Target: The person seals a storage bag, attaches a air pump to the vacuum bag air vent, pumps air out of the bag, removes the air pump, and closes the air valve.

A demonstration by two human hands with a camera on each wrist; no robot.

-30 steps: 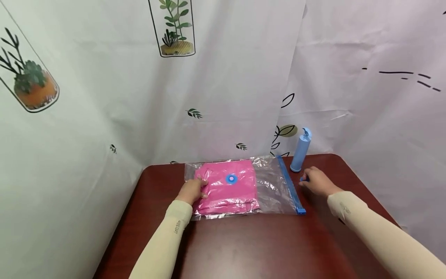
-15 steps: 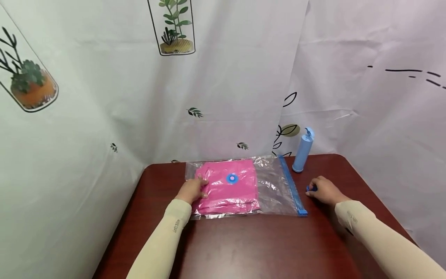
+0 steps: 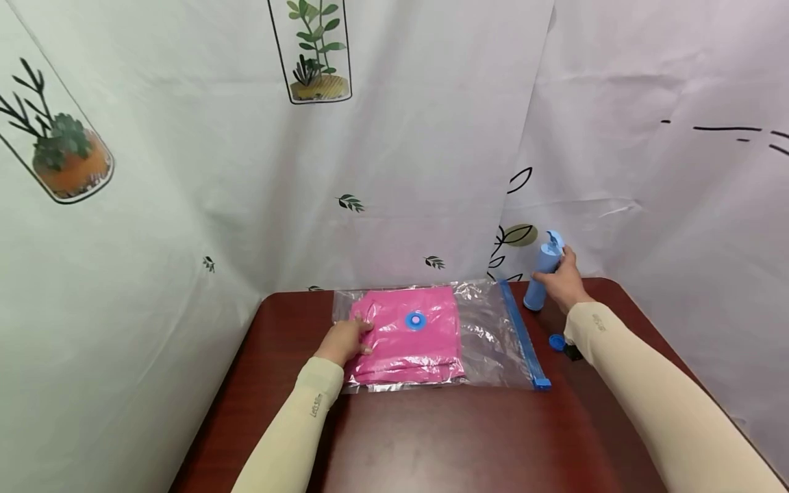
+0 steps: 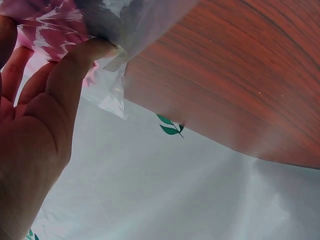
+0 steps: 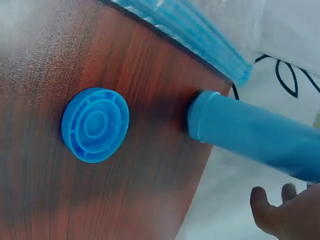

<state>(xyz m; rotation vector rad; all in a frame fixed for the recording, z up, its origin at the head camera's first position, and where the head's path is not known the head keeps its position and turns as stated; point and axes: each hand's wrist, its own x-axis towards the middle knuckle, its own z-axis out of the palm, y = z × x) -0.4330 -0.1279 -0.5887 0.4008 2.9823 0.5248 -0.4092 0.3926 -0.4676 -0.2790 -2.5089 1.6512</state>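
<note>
A clear storage bag (image 3: 487,342) with folded pink cloth (image 3: 401,349) inside lies flat on the table. On its top is a round blue valve (image 3: 416,320) with a pink centre. My left hand (image 3: 345,340) rests on the bag's left end, thumb and fingers spread over the film. A light-blue hand pump (image 3: 535,294) stands upright to the right of the bag. My right hand (image 3: 562,282) is around its upper part; in the right wrist view the visible fingertips stand apart from the tube. A blue round cap (image 5: 95,125) lies on the table, its ribbed side up.
The bag's blue zip strip (image 3: 520,335) runs along its right end, with a slider (image 3: 542,384) at the near corner. The dark red table (image 3: 468,438) ends at a patterned white wall sheet (image 3: 401,137) behind and at the sides.
My right hand has put the blue cap down on the table, then moved away from me to the pump. My left hand has stayed on the bag.
</note>
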